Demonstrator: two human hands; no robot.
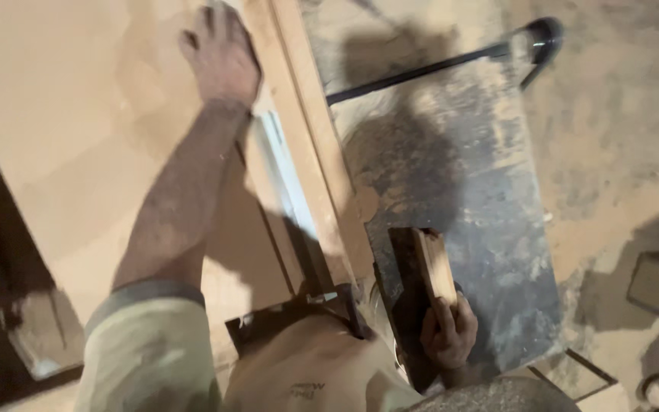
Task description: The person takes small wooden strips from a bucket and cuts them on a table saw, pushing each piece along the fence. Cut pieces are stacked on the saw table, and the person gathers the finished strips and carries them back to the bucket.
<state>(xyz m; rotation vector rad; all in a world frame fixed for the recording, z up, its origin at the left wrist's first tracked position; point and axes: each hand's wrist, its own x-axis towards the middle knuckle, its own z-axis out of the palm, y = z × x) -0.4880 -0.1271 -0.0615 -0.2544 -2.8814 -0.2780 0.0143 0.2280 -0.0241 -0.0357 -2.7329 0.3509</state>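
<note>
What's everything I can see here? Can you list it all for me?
flat board: one, pale tan, upper left, under the left hand
wooden strip: one, light brown, along the board's right edge
metal sheet: one, dark grey, dusty, centre
black tube: one, curved, top centre to right
small wooden block: one, light brown, lower centre, in the right hand
dusty floor: sandy, right side
left hand: flat on the board, sleeve rolled up
right hand: grip closed around the block

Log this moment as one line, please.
left hand: flat on wooden panel | right hand: gripping wood block | floor: dusty metal sheet
</note>
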